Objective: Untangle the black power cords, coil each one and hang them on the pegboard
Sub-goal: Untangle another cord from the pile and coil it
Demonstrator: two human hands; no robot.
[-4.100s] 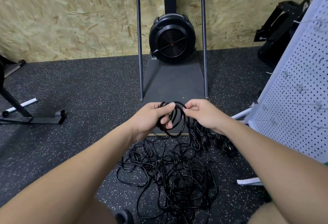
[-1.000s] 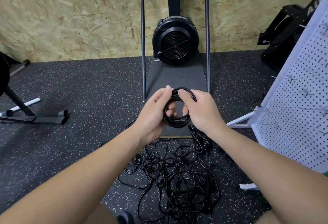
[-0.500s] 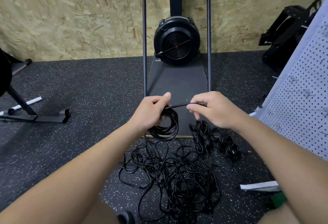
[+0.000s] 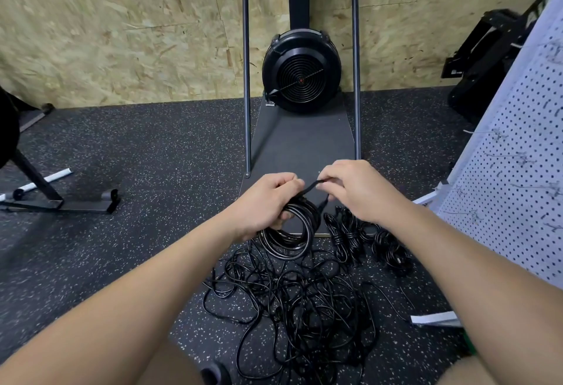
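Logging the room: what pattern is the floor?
Black floor with pale speckles, clearest in the head view.

Coiled black cord [image 4: 289, 232]: several round loops, hanging upright from the left hand [image 4: 265, 201], which is closed around its top. Its free end [image 4: 307, 187] runs taut, pinched by the right hand [image 4: 356, 189]. Tangled cords [image 4: 292, 299]: loose black heap on the speckled floor, directly below the coil. Bundled cords [image 4: 365, 241]: wrapped tight, lying side by side on the floor right of the coil. Pegboard [image 4: 518, 171]: white, perforated, leaning at far right, wire hooks [image 4: 524, 157] bare.

Left hand [image 4: 264, 201] fisted; right hand [image 4: 355, 189] – pinching.
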